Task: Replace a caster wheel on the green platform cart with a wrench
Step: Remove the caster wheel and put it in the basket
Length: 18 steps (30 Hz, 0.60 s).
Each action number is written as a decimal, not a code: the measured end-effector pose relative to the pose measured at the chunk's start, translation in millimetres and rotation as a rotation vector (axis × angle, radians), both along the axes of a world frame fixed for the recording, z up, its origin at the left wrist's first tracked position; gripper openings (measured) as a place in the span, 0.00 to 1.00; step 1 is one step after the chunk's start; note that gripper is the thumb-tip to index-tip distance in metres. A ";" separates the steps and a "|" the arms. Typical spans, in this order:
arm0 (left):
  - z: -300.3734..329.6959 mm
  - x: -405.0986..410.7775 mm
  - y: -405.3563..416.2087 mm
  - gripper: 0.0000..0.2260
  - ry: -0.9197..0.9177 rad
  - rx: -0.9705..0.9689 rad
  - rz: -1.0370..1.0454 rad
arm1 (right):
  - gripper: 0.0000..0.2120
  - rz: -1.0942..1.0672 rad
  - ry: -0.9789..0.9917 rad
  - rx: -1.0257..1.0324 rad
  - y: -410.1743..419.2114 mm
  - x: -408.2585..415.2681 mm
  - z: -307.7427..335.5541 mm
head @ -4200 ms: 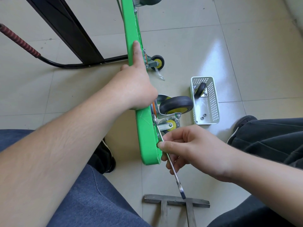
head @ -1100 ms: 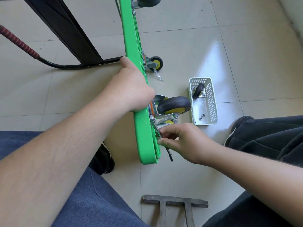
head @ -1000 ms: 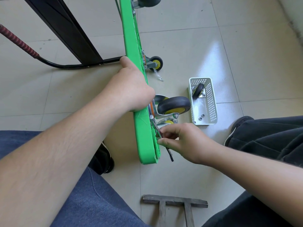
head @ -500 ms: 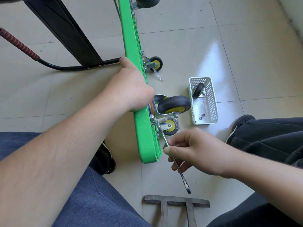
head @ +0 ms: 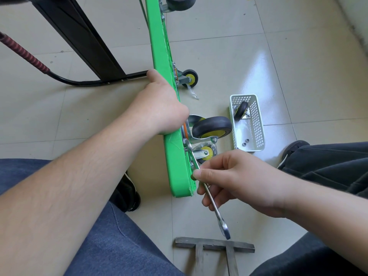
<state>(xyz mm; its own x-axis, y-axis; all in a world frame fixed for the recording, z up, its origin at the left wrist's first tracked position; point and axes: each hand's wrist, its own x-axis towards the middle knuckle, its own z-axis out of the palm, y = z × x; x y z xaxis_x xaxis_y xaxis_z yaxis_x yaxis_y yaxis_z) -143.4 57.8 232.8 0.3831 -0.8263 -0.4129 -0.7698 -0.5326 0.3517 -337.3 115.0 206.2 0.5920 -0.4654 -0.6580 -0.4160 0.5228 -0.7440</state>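
The green platform cart stands on its edge on the tiled floor, its underside facing right. My left hand grips its upper edge, fingers curled over to the wheel side. A black and yellow caster wheel on a silver bracket sticks out from the underside just right of that hand. My right hand pinches the shaft of a silver wrench. The wrench's upper end sits at the caster's mounting plate, and its free end points down toward me.
A white perforated basket on the floor to the right holds another caster wheel and two nuts. A grey metal frame lies near my knees. A black handle bar and black beam run left.
Over the last second my right hand has slid down the wrench and swung its handle out toward me. My left hand keeps its grip on the cart.
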 end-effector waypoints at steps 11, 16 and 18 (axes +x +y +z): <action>0.2 0.5 0.4 0.33 0.035 -0.015 0.005 | 0.12 0.005 -0.016 0.011 -5.2 5.3 -8.3; 0.5 1.4 -0.6 0.32 0.024 -0.009 -0.002 | 0.09 0.034 -0.005 -0.043 -6.4 4.4 -21.5; 0.2 1.6 -0.8 0.31 0.019 -0.011 -0.007 | 0.07 0.043 -0.003 -0.069 -6.7 4.3 -28.8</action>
<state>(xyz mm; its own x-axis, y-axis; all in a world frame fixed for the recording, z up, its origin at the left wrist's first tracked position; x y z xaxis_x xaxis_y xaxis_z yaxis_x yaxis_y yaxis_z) -141.7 57.0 232.9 0.3698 -0.8334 -0.4108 -0.7665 -0.5235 0.3721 -333.0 108.4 177.4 0.6140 -0.4841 -0.6234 -0.4348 0.4518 -0.7790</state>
